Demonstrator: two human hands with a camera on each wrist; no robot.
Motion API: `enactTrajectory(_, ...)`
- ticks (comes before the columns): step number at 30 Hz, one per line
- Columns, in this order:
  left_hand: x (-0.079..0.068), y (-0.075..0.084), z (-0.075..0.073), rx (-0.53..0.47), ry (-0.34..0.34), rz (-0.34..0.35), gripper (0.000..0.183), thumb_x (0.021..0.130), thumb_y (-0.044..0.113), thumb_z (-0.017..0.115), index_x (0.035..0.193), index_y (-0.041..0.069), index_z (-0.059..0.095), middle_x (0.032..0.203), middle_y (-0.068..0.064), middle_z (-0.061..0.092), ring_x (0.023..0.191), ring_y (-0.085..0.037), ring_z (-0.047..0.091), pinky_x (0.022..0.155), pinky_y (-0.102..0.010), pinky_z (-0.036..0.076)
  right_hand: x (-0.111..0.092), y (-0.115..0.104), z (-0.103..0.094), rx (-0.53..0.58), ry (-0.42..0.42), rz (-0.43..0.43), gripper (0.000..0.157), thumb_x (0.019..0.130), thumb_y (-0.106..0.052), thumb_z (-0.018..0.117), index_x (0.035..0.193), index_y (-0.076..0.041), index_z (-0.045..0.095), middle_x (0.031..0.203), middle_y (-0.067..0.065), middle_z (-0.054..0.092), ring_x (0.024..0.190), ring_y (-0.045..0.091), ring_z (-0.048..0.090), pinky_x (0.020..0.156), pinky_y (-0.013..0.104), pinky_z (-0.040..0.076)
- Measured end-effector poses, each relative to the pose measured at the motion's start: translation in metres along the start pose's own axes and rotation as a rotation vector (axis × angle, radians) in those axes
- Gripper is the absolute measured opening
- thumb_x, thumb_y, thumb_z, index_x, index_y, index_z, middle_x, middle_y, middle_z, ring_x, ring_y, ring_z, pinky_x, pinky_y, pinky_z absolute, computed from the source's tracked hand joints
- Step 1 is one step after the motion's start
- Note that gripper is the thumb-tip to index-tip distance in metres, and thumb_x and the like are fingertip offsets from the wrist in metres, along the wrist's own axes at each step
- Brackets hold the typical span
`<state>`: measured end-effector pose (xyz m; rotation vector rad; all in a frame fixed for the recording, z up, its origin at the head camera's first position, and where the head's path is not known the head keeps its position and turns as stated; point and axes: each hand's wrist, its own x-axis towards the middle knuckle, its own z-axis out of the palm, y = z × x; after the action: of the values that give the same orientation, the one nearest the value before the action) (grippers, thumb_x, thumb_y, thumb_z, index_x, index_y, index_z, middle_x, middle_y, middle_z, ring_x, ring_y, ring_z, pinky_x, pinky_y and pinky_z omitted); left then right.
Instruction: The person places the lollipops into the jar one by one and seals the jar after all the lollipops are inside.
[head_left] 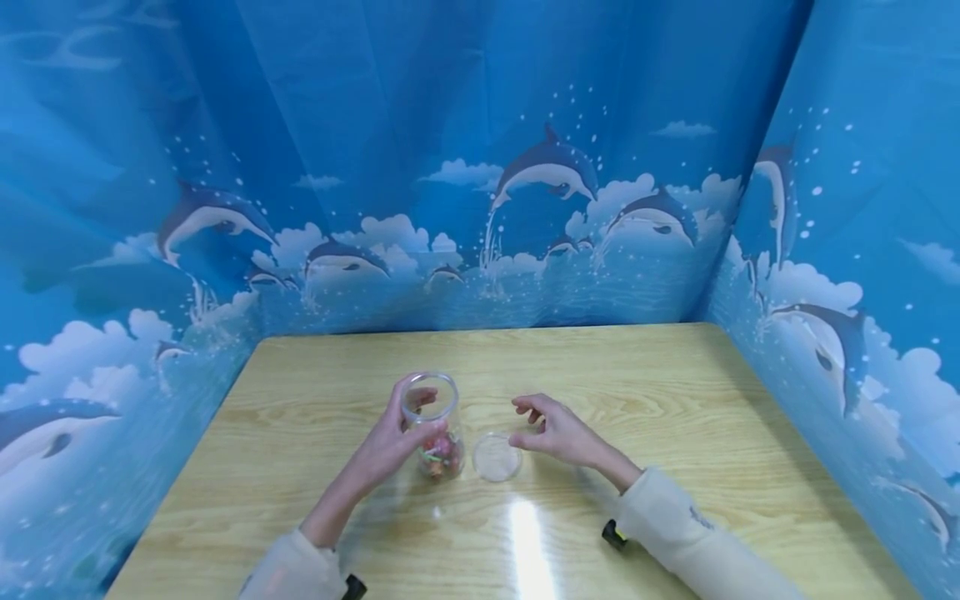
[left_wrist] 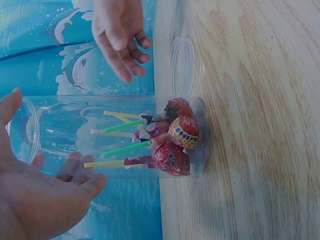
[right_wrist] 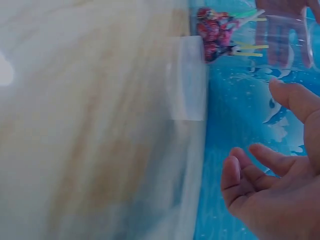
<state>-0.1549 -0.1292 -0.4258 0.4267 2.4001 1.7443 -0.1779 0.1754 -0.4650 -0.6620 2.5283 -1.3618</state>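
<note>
My left hand (head_left: 392, 435) holds a clear plastic jar (left_wrist: 75, 135) near its upper part, thumb on one side and fingers on the other. The jar stands upright on the table with its round mouth uncovered. Several wrapped lollipops (left_wrist: 172, 157) lie at its bottom, their red wrappers down and their yellow, green and white sticks pointing up. Beside the jar, a clear round lid (head_left: 497, 457) lies flat on the table. My right hand (head_left: 562, 432) hovers just right of the lid, fingers loosely bent and nothing in them.
The wood-grain table (head_left: 637, 375) carries a bright light reflection near its front. Blue curtains (head_left: 420, 125) printed with dolphins hang behind the table and along both sides.
</note>
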Motion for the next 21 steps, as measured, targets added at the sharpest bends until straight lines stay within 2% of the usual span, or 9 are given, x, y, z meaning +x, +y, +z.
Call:
enactTrajectory(5, 0.000, 0.000, 0.001, 0.004, 0.003, -0.010, 0.076, 0.097, 0.030, 0.073, 0.157, 0.022, 0.027, 0.153, -0.022, 0.047, 0.142, -0.048, 0.041, 0.114, -0.070, 0.027, -0.005, 0.008, 0.006, -0.048, -0.048, 0.083, 0.084, 0.090, -0.032, 0.082, 0.152, 0.007, 0.041, 0.143, 0.026, 0.053, 0.126, 0.044, 0.052, 0.102, 0.057, 0.048)
enactTrajectory(9, 0.000, 0.001, 0.001, 0.000, 0.002, -0.017, 0.077, 0.097, 0.030, 0.073, 0.158, 0.022, 0.026, 0.153, -0.021, 0.046, 0.143, -0.048, 0.041, 0.115, -0.069, 0.027, -0.007, 0.009, 0.012, -0.130, -0.073, 0.133, 0.094, 0.086, -0.036, 0.086, 0.155, 0.006, 0.036, 0.152, 0.027, 0.045, 0.140, 0.045, 0.042, 0.113, 0.059, 0.038)
enactTrajectory(13, 0.000, 0.001, 0.000, 0.002, 0.001, -0.025, 0.077, 0.097, 0.031, 0.073, 0.158, 0.022, 0.026, 0.154, -0.021, 0.046, 0.142, -0.048, 0.041, 0.115, -0.069, 0.028, -0.007, 0.008, 0.016, -0.191, -0.073, 0.123, 0.100, 0.082, -0.035, 0.089, 0.156, 0.006, 0.035, 0.157, 0.028, 0.040, 0.144, 0.046, 0.036, 0.116, 0.060, 0.033)
enactTrajectory(21, 0.000, 0.001, 0.001, 0.002, 0.004, -0.014, 0.077, 0.097, 0.030, 0.073, 0.157, 0.020, 0.026, 0.153, -0.022, 0.047, 0.141, -0.048, 0.042, 0.114, -0.068, 0.029, -0.004, 0.006, 0.026, -0.254, -0.073, 0.078, 0.101, 0.074, -0.031, 0.094, 0.152, 0.006, 0.041, 0.152, 0.025, 0.046, 0.137, 0.041, 0.043, 0.112, 0.058, 0.040)
